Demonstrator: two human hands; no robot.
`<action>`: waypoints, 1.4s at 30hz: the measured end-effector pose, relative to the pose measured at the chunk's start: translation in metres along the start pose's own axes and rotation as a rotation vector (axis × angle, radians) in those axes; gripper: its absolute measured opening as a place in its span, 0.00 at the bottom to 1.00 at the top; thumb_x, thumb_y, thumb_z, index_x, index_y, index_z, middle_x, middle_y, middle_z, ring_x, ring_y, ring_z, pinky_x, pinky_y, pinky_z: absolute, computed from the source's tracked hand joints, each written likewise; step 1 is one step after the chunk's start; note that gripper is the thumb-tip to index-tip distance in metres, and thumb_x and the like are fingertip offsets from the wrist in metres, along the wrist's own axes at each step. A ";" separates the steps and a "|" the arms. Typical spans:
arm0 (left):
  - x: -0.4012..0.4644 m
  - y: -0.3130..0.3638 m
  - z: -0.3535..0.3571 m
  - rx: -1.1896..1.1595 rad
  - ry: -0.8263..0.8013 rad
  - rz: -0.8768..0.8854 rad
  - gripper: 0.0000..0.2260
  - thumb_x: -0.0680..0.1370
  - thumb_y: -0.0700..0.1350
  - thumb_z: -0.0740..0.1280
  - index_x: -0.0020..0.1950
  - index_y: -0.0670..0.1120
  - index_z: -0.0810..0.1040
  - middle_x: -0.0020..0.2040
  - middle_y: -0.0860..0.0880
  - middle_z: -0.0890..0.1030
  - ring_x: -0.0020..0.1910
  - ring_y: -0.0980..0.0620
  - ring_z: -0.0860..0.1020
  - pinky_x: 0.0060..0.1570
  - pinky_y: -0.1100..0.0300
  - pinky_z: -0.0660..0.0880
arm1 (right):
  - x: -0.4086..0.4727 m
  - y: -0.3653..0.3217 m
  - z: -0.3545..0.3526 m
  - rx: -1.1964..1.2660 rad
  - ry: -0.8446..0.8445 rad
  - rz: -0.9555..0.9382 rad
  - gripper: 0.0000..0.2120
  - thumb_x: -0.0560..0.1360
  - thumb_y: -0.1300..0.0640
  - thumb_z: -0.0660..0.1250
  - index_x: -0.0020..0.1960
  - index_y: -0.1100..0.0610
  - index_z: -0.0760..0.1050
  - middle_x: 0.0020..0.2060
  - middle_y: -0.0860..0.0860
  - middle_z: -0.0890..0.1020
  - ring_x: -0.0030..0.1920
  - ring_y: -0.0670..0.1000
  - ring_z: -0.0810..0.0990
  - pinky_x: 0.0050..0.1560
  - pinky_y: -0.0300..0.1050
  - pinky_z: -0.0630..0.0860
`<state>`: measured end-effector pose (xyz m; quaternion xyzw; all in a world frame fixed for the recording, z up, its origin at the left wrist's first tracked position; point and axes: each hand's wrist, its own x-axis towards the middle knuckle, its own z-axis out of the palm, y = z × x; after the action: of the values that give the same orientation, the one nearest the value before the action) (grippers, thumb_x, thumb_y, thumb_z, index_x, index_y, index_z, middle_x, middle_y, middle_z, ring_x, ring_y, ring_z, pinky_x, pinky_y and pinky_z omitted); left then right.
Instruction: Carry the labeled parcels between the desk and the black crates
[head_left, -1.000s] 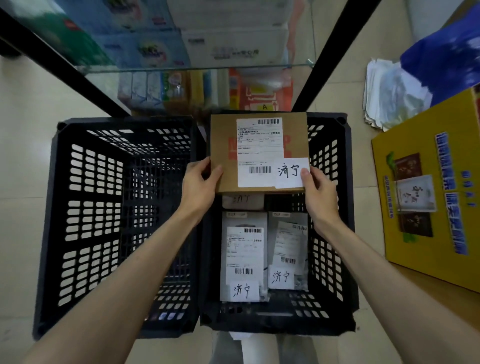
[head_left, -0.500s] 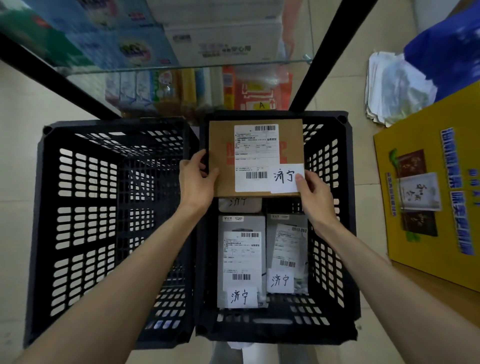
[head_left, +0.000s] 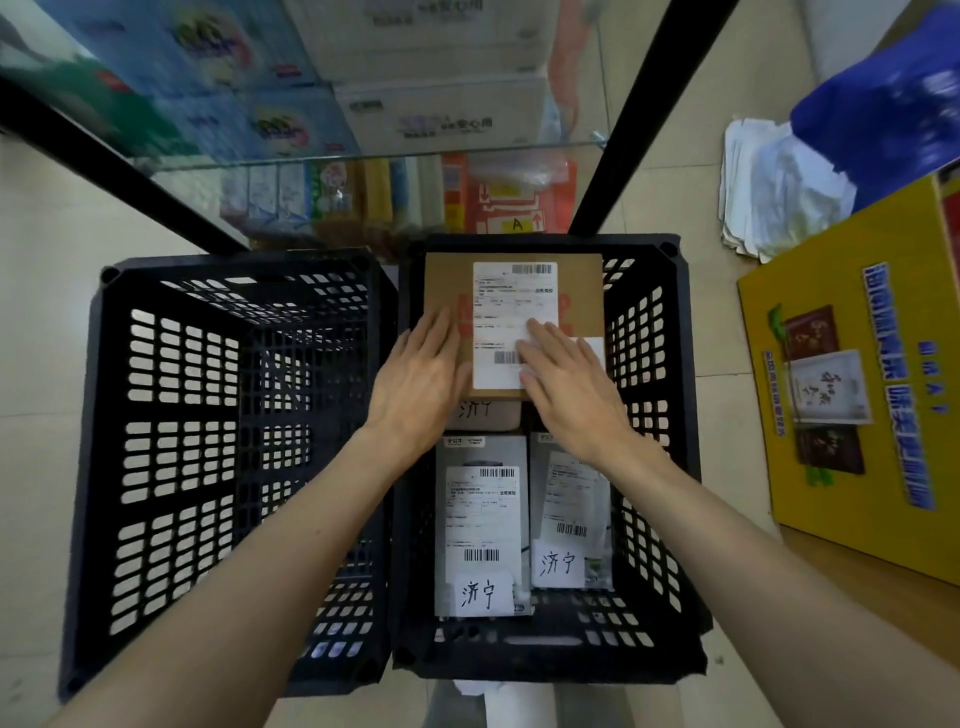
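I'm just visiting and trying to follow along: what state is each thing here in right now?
Brown parcel: in the right crate's far end, label up.
Left hand: flat on the brown parcel, fingers straight.
Right hand: flat on its label, fingers straight.
Right crate: holds several labeled parcels.
Left crate: no parcels visible inside.
Grey parcels: lying flat, labels up.

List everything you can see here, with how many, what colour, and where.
Crates: two, black, side by side on the floor.
Cardboard parcel: one, brown, far end of the right crate.
Labelled packages: two, grey, near end of the right crate.
Carton: one, yellow, far right.
Paper stack: one, white, behind the carton.
Glass shelf: one, holding boxes, beyond the crates.
Left hand: flat on the parcel.
Right hand: flat on the parcel.
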<state>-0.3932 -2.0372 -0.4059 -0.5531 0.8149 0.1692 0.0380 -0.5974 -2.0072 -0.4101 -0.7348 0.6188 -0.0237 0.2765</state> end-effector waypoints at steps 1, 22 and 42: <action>0.000 -0.004 0.001 0.004 -0.009 -0.009 0.25 0.85 0.48 0.61 0.77 0.35 0.66 0.79 0.38 0.65 0.79 0.40 0.63 0.75 0.44 0.65 | 0.001 -0.001 0.000 -0.029 0.009 -0.016 0.19 0.85 0.54 0.55 0.74 0.56 0.67 0.79 0.56 0.60 0.80 0.56 0.56 0.79 0.54 0.50; -0.001 -0.015 0.017 -0.196 0.043 0.003 0.28 0.86 0.48 0.59 0.81 0.37 0.55 0.83 0.43 0.53 0.81 0.52 0.48 0.75 0.59 0.51 | 0.014 0.040 -0.002 0.283 0.072 0.106 0.28 0.83 0.55 0.62 0.81 0.53 0.57 0.81 0.55 0.44 0.81 0.55 0.44 0.79 0.59 0.56; -0.012 -0.020 0.010 -0.038 0.109 0.034 0.24 0.83 0.47 0.66 0.75 0.34 0.69 0.77 0.38 0.68 0.76 0.40 0.67 0.75 0.53 0.60 | -0.001 0.025 0.000 0.211 0.067 0.152 0.29 0.82 0.51 0.62 0.81 0.50 0.56 0.81 0.55 0.45 0.80 0.59 0.46 0.78 0.57 0.54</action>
<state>-0.3714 -2.0297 -0.4171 -0.5483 0.8216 0.1548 -0.0199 -0.6203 -2.0080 -0.4204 -0.6514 0.6757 -0.0924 0.3325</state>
